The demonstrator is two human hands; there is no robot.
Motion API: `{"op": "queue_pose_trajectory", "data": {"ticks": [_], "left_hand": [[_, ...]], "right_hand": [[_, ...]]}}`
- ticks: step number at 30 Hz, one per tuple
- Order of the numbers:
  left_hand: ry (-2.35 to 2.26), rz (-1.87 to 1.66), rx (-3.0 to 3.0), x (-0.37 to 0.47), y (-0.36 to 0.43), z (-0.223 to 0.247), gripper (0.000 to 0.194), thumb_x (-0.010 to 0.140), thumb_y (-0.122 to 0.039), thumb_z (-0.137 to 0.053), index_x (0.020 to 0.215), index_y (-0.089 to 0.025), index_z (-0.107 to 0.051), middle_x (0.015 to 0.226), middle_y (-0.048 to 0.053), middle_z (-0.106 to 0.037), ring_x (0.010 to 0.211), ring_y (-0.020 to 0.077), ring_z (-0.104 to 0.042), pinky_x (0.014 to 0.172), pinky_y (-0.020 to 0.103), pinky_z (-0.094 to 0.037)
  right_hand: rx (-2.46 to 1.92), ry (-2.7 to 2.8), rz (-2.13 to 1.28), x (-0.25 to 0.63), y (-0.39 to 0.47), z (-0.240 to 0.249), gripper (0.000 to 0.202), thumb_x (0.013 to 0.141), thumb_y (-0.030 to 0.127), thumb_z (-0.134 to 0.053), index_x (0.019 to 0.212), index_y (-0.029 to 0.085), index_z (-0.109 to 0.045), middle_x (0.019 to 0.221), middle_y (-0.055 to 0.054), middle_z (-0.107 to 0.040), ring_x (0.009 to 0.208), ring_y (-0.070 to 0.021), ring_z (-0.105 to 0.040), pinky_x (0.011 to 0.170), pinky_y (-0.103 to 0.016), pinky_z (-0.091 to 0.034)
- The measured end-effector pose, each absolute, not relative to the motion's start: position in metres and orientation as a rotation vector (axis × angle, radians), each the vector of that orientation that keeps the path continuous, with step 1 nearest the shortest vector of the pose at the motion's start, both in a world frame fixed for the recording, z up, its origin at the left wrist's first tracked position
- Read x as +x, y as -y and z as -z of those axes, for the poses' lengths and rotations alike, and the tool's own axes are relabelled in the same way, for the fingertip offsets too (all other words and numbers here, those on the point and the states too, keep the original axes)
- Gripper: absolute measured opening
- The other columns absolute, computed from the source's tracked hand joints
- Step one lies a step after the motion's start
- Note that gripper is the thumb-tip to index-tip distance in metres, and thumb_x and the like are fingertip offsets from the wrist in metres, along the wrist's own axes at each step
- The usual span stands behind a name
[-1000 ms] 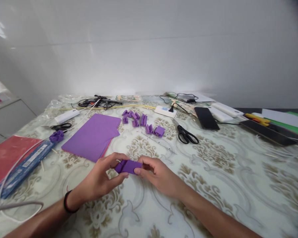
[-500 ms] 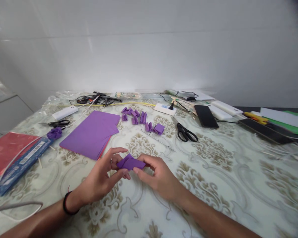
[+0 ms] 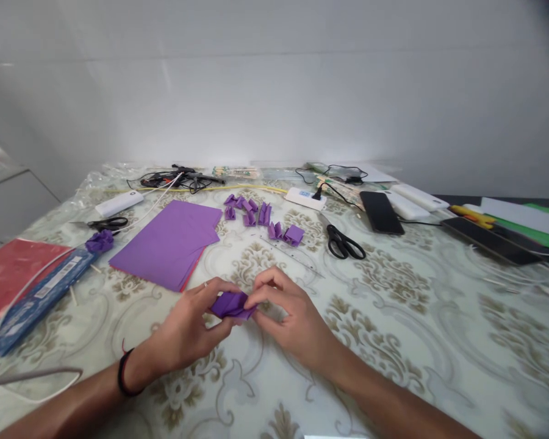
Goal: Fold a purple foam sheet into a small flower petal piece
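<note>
Between my two hands is a folded piece of purple paper (image 3: 229, 304), held just above the patterned tablecloth. My left hand (image 3: 193, 323) grips its left end between thumb and fingers. At its right end, the thumb and fingertips of my right hand (image 3: 287, 314) pinch a folded edge. Beyond my hands lie several small folded purple paper pieces (image 3: 264, 213), including a flatter square one (image 3: 294, 235). A stack of purple paper sheets (image 3: 165, 244) rests to the left, with a red edge showing beneath.
Black scissors (image 3: 343, 242) and a clear ruler (image 3: 293, 256) lie beyond my right hand. A power strip (image 3: 305, 198), a phone (image 3: 380, 212) and tangled cables (image 3: 178, 177) are farther back. At left are a red packet (image 3: 21, 274), a blue packet (image 3: 41, 296) and more scissors (image 3: 108, 224).
My right hand's fingers have moved up and left onto the paper's right fold. The paper has turned and tilted, and my left fingers have closed in over it.
</note>
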State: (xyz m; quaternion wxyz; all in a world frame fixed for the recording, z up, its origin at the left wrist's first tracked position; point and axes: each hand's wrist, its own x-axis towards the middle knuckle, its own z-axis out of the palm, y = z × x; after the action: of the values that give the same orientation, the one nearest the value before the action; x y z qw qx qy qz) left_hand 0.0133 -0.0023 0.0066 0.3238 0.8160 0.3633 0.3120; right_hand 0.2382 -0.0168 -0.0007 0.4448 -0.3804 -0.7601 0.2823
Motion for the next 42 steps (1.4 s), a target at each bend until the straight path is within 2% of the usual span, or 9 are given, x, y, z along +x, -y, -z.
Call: {"op": "queue_pose_trajectory", "data": {"ticks": [5,12,17,21,24,30,35,39,42], "left_hand": [[-0.899,-0.802,2.096,0.010,0.003,-0.011,0.040,0.091,-0.012,-0.070,0.127,-0.026,-0.060,0.114,0.003,-0.074,0.097,0.0185,-0.072,0.085,0.030,-0.056],[-0.707,-0.803,2.169,0.006,-0.001,-0.022,0.022,0.101,-0.021,-0.063,0.122,-0.021,-0.072,0.102,0.006,-0.074,0.092,0.0195,-0.071,0.084,0.031,-0.054],[-0.804,-0.787,2.056,0.003,-0.001,-0.020,0.030,0.105,-0.019,-0.053,0.125,-0.022,-0.075,0.111,0.006,-0.081,0.098,0.0212,-0.076,0.084,0.032,-0.058],[-0.894,-0.843,2.098,0.003,-0.001,-0.015,0.034,0.100,-0.013,-0.055,0.124,-0.021,-0.077,0.119,0.007,-0.083,0.107,0.0235,-0.079,0.091,0.033,-0.061],[-0.923,-0.871,2.175,0.008,-0.001,-0.010,0.031,0.095,-0.012,-0.061,0.119,-0.020,-0.079,0.114,0.007,-0.085,0.099,0.0235,-0.081,0.087,0.032,-0.064],[-0.999,-0.878,2.119,0.010,-0.003,-0.005,0.029,0.093,-0.013,-0.067,0.115,-0.022,-0.082,0.109,0.005,-0.086,0.092,0.0209,-0.082,0.081,0.028,-0.065],[-0.948,-0.888,1.965,0.007,-0.005,-0.009,0.024,0.094,-0.017,-0.071,0.114,-0.024,-0.082,0.108,0.004,-0.085,0.096,0.0197,-0.080,0.084,0.027,-0.063],[-0.805,-0.883,1.902,0.004,-0.010,-0.007,0.023,0.094,-0.018,-0.074,0.115,-0.024,-0.081,0.123,0.007,-0.079,0.115,0.0231,-0.074,0.099,0.032,-0.059],[-0.757,-0.864,1.874,0.002,-0.013,-0.004,0.020,0.095,-0.021,-0.075,0.115,-0.023,-0.080,0.121,0.009,-0.078,0.115,0.0237,-0.073,0.101,0.035,-0.058]], "right_hand": [[-0.898,1.869,-0.636,0.239,0.016,0.003,0.030,0.087,-0.003,-0.064,0.093,0.024,-0.075,0.097,-0.003,-0.057,0.089,-0.0186,-0.062,0.079,-0.031,-0.051],[-0.856,1.894,-0.685,0.244,0.010,0.002,0.030,0.088,-0.006,-0.066,0.091,0.023,-0.075,0.099,-0.002,-0.059,0.091,-0.0180,-0.063,0.082,-0.031,-0.051],[-0.859,1.902,-0.687,0.250,0.005,0.000,0.029,0.090,-0.004,-0.067,0.092,0.024,-0.076,0.100,-0.002,-0.060,0.090,-0.0176,-0.064,0.081,-0.031,-0.052],[-0.882,1.939,-0.618,0.249,0.007,0.000,0.031,0.089,0.003,-0.076,0.111,0.025,-0.076,0.109,-0.005,-0.063,0.103,-0.0221,-0.065,0.094,-0.036,-0.052],[-0.865,1.998,-0.575,0.246,0.011,0.000,0.041,0.087,0.004,-0.079,0.123,0.025,-0.075,0.115,-0.007,-0.062,0.110,-0.0253,-0.063,0.099,-0.040,-0.052],[-0.817,2.053,-0.472,0.244,0.010,0.001,0.022,0.088,0.001,-0.077,0.095,0.022,-0.079,0.097,-0.005,-0.066,0.094,-0.0231,-0.062,0.091,-0.042,-0.049],[-0.756,1.994,-0.461,0.245,0.007,0.000,0.022,0.092,0.001,-0.072,0.094,0.022,-0.079,0.085,-0.002,-0.070,0.083,-0.0205,-0.061,0.082,-0.040,-0.047],[-0.741,1.945,-0.511,0.246,0.006,-0.001,0.020,0.094,0.003,-0.070,0.094,0.022,-0.078,0.089,-0.003,-0.076,0.086,-0.0207,-0.065,0.084,-0.040,-0.049],[-0.736,1.924,-0.525,0.245,0.007,-0.002,0.020,0.094,0.003,-0.071,0.093,0.022,-0.077,0.090,-0.003,-0.077,0.087,-0.0203,-0.067,0.086,-0.040,-0.050]]}}
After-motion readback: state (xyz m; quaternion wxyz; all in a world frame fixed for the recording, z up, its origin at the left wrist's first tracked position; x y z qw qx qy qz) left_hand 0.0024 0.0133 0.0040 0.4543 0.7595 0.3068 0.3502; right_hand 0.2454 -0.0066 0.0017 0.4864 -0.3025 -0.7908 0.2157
